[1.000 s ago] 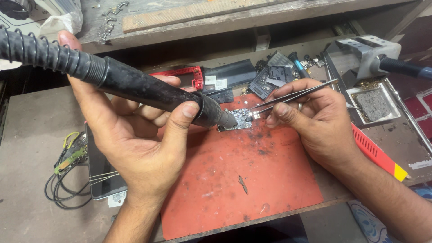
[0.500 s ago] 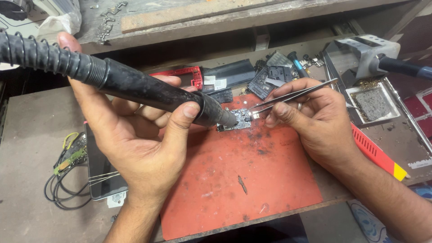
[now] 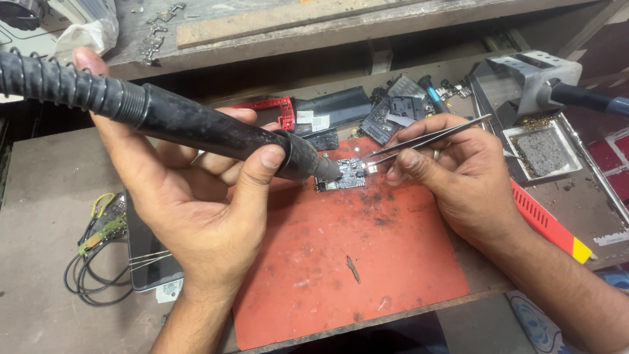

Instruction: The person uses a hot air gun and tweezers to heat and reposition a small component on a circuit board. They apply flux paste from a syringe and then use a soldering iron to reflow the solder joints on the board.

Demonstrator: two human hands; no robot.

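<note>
Head view: left hand point(image 3: 190, 203) fingers grip hot-air wand point(image 3: 196, 124); right hand point(image 3: 458, 177) fingers pinch tweezers point(image 3: 426, 139) shut, tips touching circuit board point(image 3: 344, 176) below nozzle.

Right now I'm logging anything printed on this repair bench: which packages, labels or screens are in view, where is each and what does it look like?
Phone screen: flat on the bench under the left hand's wrist, dark rectangular glass, unlit.
White stickers: two small pale squares on the black part behind the red mat.
Clear plastic bag: top left on the shelf, crumpled.
White label: small strip at the right edge.
</note>
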